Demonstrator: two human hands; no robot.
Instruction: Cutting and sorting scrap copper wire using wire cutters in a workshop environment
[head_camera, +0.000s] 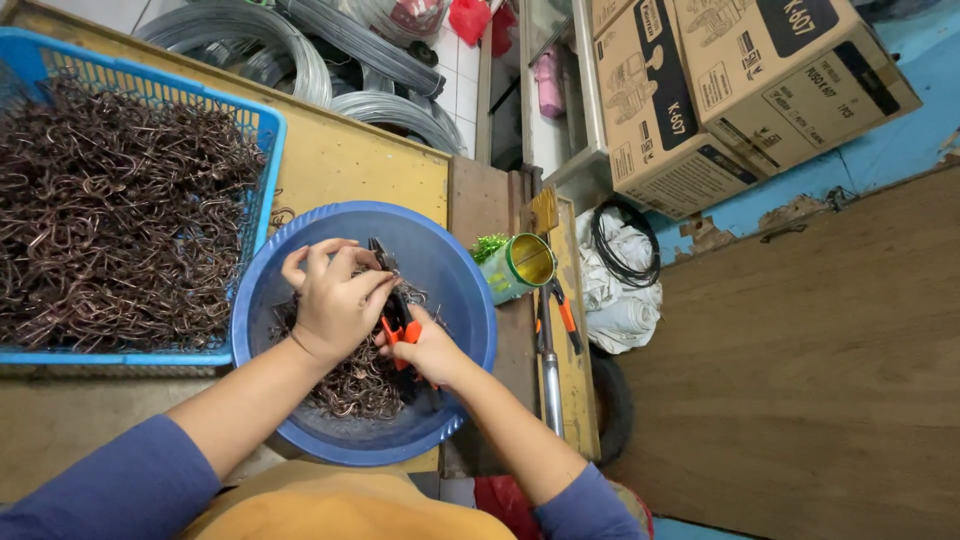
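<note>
A yellow-topped wooden bench carries the work. A blue bowl sits on it; just left stands a blue basket, behind lie wire coils.

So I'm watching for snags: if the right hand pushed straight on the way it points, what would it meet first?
Probably the left hand, just ahead of the right hand and its orange-handled pliers; depth is unclear.

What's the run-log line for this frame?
left hand: on wire hooks | right hand: gripping orange pliers | over blue bowl | blue basket: full
</note>
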